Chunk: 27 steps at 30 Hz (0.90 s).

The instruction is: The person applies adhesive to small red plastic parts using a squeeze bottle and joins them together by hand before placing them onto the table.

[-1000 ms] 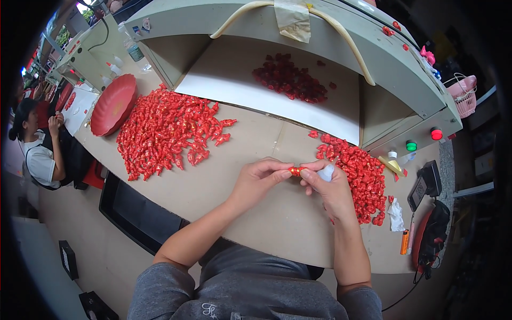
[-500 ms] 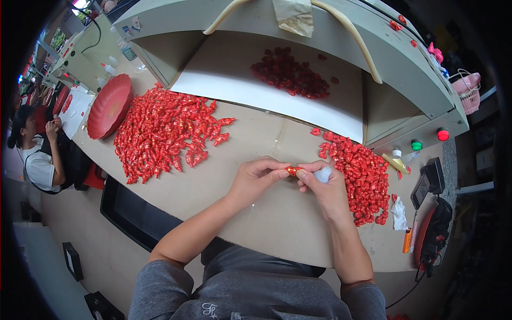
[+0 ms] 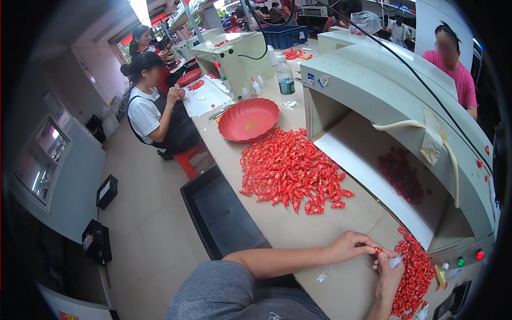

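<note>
Over the near right part of the workbench, my left hand (image 3: 353, 247) pinches a small shiny red-and-gold piece (image 3: 378, 250) between thumb and fingertips. My right hand (image 3: 390, 274) meets it there, its fingertips closed at the other end of the piece. Tucked in the right hand is a small whitish squeeze bottle (image 3: 394, 262), mostly covered by the fingers. Just right of that hand lies a heap of small rounded red parts (image 3: 416, 272). Farther left spreads a bigger pile of red-and-gold pieces (image 3: 290, 168), apart from both hands.
Behind the large pile sit a scalloped red bowl (image 3: 249, 120) and a water bottle (image 3: 286, 85). A pale hooded bench unit (image 3: 368, 80) holds more red parts inside. A black tray (image 3: 224, 208) is below the bench's left edge. A co-worker (image 3: 152, 106) sits farther along the bench.
My view has swung left and up, bringing the co-workers and room into sight. Both hands appear lower right, still together on the red piece.
</note>
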Tool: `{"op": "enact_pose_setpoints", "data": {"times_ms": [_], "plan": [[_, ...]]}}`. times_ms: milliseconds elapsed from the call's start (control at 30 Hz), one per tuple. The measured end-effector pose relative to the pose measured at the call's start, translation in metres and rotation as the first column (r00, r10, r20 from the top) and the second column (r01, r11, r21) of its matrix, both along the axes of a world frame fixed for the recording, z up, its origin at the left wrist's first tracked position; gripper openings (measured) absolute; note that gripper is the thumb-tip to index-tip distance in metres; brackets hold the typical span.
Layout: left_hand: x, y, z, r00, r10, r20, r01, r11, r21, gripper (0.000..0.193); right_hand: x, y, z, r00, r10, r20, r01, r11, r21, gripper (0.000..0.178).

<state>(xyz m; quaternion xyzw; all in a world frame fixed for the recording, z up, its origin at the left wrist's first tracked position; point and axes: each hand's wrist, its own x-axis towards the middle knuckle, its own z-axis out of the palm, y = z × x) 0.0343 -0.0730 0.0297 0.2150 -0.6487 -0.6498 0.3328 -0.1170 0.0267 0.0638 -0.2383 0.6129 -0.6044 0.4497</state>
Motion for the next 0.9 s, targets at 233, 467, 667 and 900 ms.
{"op": "enact_pose_setpoints", "data": {"times_ms": [233, 467, 667, 900], "plan": [[-0.0027, -0.0054, -0.0021, 0.999, -0.049, -0.020, 0.050, 0.997, 0.059, 0.020, -0.0023, -0.0031, 0.0000, 0.999, 0.001, -0.038, -0.001, 1.000, 0.004, 0.009], [-0.0049, -0.0026, -0.0021, 0.998, -0.004, -0.061, 0.005, 1.000, 0.019, 0.017, 0.0002, -0.0035, 0.0005, 0.998, -0.030, -0.048, 0.029, 1.000, -0.006, 0.010], [-0.0044, 0.0000, 0.0025, 0.996, -0.002, -0.085, 0.006, 0.999, 0.047, 0.016, -0.0002, -0.0005, -0.0015, 0.997, -0.008, -0.075, 0.007, 1.000, -0.011, 0.009], [-0.0020, -0.0032, -0.0006, 0.998, -0.034, -0.060, 0.040, 0.994, 0.104, 0.017, 0.0025, -0.0038, -0.0001, 0.997, -0.007, -0.081, 0.006, 1.000, -0.010, 0.009]]}}
